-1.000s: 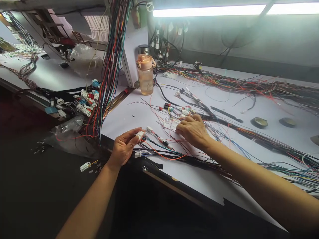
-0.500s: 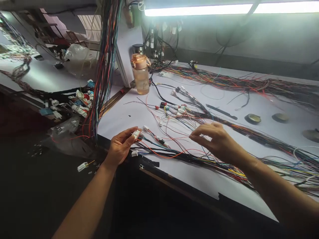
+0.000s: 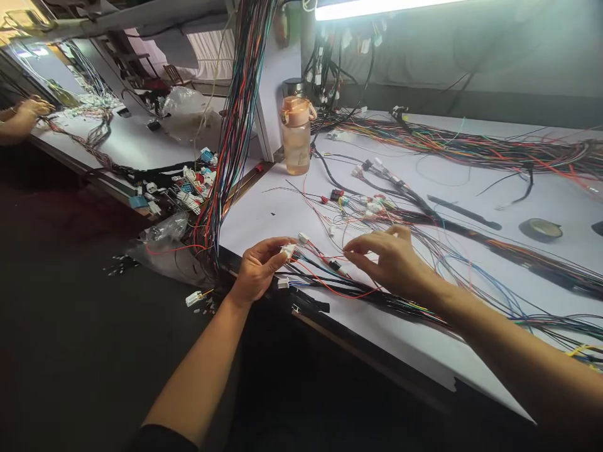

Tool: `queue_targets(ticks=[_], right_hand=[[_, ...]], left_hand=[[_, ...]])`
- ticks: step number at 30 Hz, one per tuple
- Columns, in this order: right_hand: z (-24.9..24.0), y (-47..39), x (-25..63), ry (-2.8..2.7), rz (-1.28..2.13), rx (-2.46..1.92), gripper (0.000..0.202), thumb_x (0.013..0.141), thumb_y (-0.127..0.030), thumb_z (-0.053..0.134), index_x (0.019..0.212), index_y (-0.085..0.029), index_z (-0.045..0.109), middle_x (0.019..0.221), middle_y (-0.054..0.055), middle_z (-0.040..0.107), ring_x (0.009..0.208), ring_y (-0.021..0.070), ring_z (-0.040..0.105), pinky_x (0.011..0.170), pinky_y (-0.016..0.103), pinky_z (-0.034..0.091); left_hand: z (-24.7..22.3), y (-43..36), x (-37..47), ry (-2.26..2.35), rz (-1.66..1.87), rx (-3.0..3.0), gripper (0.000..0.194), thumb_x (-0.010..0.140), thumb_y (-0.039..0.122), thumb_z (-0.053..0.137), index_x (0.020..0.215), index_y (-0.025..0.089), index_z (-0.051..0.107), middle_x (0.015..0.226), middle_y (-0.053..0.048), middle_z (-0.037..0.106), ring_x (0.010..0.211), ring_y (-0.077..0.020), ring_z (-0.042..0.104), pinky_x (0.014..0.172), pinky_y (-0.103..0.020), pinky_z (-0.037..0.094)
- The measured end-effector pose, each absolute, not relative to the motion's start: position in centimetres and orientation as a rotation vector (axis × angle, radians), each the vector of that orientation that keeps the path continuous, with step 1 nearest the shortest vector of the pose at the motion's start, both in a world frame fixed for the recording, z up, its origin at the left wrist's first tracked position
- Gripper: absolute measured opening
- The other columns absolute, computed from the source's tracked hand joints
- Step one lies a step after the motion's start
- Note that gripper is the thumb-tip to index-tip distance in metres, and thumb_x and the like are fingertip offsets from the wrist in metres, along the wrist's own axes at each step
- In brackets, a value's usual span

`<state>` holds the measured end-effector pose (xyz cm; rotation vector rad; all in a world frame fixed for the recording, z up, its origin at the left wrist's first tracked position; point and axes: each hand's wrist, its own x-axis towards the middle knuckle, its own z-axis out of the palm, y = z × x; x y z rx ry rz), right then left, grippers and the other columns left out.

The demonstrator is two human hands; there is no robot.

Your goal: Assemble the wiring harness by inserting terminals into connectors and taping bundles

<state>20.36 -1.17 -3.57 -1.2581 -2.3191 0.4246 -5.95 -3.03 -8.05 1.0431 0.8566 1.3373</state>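
White worktop [image 3: 264, 216], wire bundles spread across it. Orange-lidded bottle [image 3: 296, 138] upright near hanging wires [image 3: 240, 100]. Right hand [image 3: 389, 257] above worktop, thumb and fingertips together, seemingly on thin red wire [image 3: 336, 257]. Left hand [image 3: 257, 270] at front edge, fingers clamped on white connector [image 3: 288, 252], coloured wires trailing rightward.

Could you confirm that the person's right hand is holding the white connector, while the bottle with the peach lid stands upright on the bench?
Not quite: the head view shows the left hand holding the white connector. The bottle does stand upright on the bench.
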Motion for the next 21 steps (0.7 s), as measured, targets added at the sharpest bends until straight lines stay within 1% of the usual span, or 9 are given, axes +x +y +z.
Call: queue_targets(ticks=[3, 5, 9, 12, 14, 16, 18, 21], right_hand=[[-3.0, -1.3, 18.8, -2.385, 0.215, -1.208, 0.020, 0.091, -0.039, 0.058, 0.100, -0.024, 0.068, 0.080, 0.001, 0.073, 0.078, 0.0179, 0.066, 0.092, 0.040, 0.024], [-2.7, -1.3, 17.5, -2.447, 0.191, -1.183, 0.023, 0.091, -0.040, 0.059, 0.104, -0.023, 0.067, 0.084, 0.003, 0.074, 0.077, 0.0181, 0.066, 0.092, 0.039, 0.025], [-2.6, -1.4, 15.2, -2.439, 0.340, -1.208, 0.024, 0.093, -0.035, 0.057, 0.112, -0.021, 0.065, 0.090, 0.005, 0.075, 0.075, 0.0167, 0.067, 0.094, 0.041, 0.025], [-2.7, -1.1, 14.1, -2.331, 0.547, -1.267, 0.021, 0.092, -0.030, 0.057, 0.108, -0.021, 0.067, 0.083, 0.003, 0.075, 0.074, 0.0167, 0.067, 0.095, 0.042, 0.028], [-2.7, -0.8, 13.6, -2.254, 0.748, -1.303, 0.018, 0.090, -0.029, 0.059, 0.102, -0.022, 0.069, 0.081, 0.002, 0.075, 0.075, 0.0169, 0.067, 0.091, 0.039, 0.035], [-2.7, -0.4, 13.5, -2.190, 0.937, -1.324, 0.015, 0.087, -0.027, 0.060, 0.096, -0.022, 0.071, 0.083, 0.002, 0.075, 0.077, 0.0165, 0.066, 0.082, 0.033, 0.041], [-2.8, -0.1, 13.5, -2.155, 1.049, -1.328, 0.013, 0.086, -0.027, 0.061, 0.090, -0.021, 0.072, 0.082, 0.001, 0.074, 0.076, 0.0152, 0.065, 0.073, 0.028, 0.042], [-3.0, 0.0, 13.7, -2.153, 1.070, -1.314, 0.015, 0.086, -0.027, 0.058, 0.087, -0.020, 0.071, 0.070, 0.000, 0.068, 0.064, 0.0125, 0.058, 0.062, 0.024, 0.040]], left_hand=[[-7.9, -3.0, -5.8, 0.863, 1.341, 1.032, 0.028, 0.072, 0.029, 0.079, 0.097, 0.019, 0.074, 0.105, -0.009, 0.073, 0.093, -0.0200, 0.068, 0.087, -0.034, 0.052], [-7.9, -3.1, -5.7, 0.858, 1.342, 1.028, 0.027, 0.073, 0.028, 0.078, 0.098, 0.018, 0.073, 0.104, -0.009, 0.072, 0.091, -0.0194, 0.068, 0.086, -0.034, 0.053], [-7.9, -3.1, -5.8, 0.844, 1.323, 1.056, 0.026, 0.076, 0.027, 0.076, 0.099, 0.017, 0.072, 0.103, -0.009, 0.072, 0.087, -0.0176, 0.067, 0.084, -0.032, 0.053], [-7.9, -3.1, -5.9, 0.846, 1.319, 1.076, 0.024, 0.077, 0.026, 0.074, 0.099, 0.018, 0.072, 0.103, -0.008, 0.072, 0.090, -0.0176, 0.067, 0.086, -0.032, 0.052], [-7.9, -3.1, -5.9, 0.835, 1.322, 1.074, 0.024, 0.076, 0.026, 0.075, 0.098, 0.018, 0.072, 0.103, -0.008, 0.072, 0.093, -0.0184, 0.066, 0.088, -0.032, 0.051], [-8.0, -3.1, -5.9, 0.820, 1.325, 1.057, 0.025, 0.075, 0.027, 0.076, 0.097, 0.018, 0.073, 0.103, -0.008, 0.072, 0.093, -0.0190, 0.067, 0.088, -0.033, 0.051], [-8.0, -3.1, -5.9, 0.819, 1.330, 1.039, 0.027, 0.072, 0.029, 0.078, 0.097, 0.018, 0.073, 0.103, -0.008, 0.072, 0.092, -0.0195, 0.067, 0.088, -0.034, 0.051], [-8.0, -3.1, -5.8, 0.829, 1.336, 1.036, 0.028, 0.071, 0.030, 0.079, 0.096, 0.018, 0.073, 0.102, -0.009, 0.072, 0.093, -0.0202, 0.067, 0.090, -0.035, 0.051]])
